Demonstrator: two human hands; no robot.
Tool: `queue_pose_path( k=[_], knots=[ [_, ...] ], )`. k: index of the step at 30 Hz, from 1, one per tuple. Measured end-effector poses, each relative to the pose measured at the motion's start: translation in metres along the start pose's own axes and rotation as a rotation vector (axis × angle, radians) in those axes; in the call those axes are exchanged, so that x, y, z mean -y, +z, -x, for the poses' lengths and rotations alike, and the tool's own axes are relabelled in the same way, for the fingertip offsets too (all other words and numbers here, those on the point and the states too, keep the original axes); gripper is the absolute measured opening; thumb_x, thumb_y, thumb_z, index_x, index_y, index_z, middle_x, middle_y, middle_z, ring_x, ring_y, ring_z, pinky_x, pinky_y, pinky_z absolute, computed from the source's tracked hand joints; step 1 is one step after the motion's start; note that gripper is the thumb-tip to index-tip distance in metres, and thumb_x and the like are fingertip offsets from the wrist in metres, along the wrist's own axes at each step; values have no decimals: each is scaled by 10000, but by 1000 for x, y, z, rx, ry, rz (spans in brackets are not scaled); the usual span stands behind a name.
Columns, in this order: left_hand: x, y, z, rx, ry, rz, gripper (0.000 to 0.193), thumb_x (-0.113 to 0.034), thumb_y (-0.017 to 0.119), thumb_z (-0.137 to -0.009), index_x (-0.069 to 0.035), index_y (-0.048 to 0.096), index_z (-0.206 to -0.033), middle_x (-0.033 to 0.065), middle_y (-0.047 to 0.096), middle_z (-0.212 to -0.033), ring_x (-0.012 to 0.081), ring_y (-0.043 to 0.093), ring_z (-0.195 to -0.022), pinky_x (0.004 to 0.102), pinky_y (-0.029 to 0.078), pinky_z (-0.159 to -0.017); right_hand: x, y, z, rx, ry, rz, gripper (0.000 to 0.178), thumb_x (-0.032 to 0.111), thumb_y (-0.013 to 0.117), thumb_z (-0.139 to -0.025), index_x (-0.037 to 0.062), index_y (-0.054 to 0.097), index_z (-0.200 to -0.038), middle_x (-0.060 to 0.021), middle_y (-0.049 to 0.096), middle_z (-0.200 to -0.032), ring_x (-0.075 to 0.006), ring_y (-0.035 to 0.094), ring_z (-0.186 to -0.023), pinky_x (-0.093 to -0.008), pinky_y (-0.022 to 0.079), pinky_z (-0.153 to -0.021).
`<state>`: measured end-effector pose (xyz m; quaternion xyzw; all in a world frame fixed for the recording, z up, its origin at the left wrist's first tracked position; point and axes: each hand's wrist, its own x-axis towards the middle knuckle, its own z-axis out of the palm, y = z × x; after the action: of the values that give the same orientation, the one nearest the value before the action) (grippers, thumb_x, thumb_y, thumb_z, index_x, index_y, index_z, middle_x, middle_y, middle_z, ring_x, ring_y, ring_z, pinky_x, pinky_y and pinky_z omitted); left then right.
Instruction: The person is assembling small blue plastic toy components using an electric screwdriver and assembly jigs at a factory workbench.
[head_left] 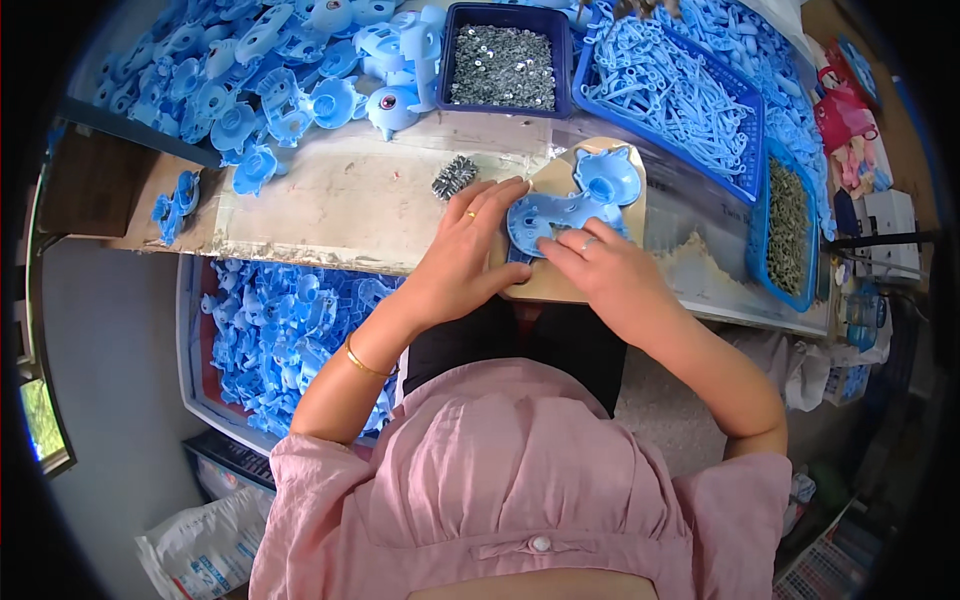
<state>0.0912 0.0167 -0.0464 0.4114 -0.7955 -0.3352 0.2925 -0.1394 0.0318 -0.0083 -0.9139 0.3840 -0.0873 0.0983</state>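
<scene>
A light blue plastic toy half shell (550, 215), with a rounded body and a cupped head with small ears, lies hollow side up on a tan board (545, 285) in front of me. My left hand (465, 245) rests at the shell's left edge, fingers stretched and thumb spread apart along the board. Inside the body part, the fingers of my right hand (605, 265) are pressed together low down; whatever is between them is too small to make out. A little pile of metal screws (456, 177) sits on the table beyond my left hand.
Blue shells heap up at the far left (300, 90). A dark blue tray (447, 60) holds small metal pieces; a blue basket (650, 125) holds thin blue parts. Another basket (757, 250) with screws stands right. Below the table, a bin (190, 330) is full of blue parts.
</scene>
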Motion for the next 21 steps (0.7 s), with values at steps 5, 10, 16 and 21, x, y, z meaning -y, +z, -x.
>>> queue_pose_path(
  k=[5,10,16,21],
  knots=[
    [-8,-5,-5,34,2,-9,834,-117,797,-765,-64,404,-1498,145,427,-1521,383,315,-1434,459,302,-1187,-8,-3,1,24,2,-68,393,70,610,-853,81,652,-1244,-55,640,-1118,-251,595,-1050,-353,522,-874],
    [-21,-12,-1,21,-28,-44,787,-103,774,-788,-77,417,-1489,160,424,-1524,382,333,-1427,467,303,-1184,-41,-24,-7,-203,132,-356,219,185,656,-956,58,710,-1125,-103,704,-1002,-245,679,-845,-341,535,-746],
    [-36,-8,-8,10,51,-45,666,-115,750,-831,-68,469,-1433,164,445,-1508,387,366,-1401,476,319,-1165,-185,-36,-14,-478,555,-81,191,205,679,-935,34,725,-1008,-128,733,-855,-242,694,-734,-344,524,-659],
    [-45,0,-16,-16,82,-130,594,-148,744,-848,-59,515,-1389,166,472,-1483,404,381,-1381,487,341,-1141,-205,-10,-53,-400,682,21,225,240,736,-858,65,689,-992,-122,737,-885,-295,701,-782,-393,536,-698]
  ],
)
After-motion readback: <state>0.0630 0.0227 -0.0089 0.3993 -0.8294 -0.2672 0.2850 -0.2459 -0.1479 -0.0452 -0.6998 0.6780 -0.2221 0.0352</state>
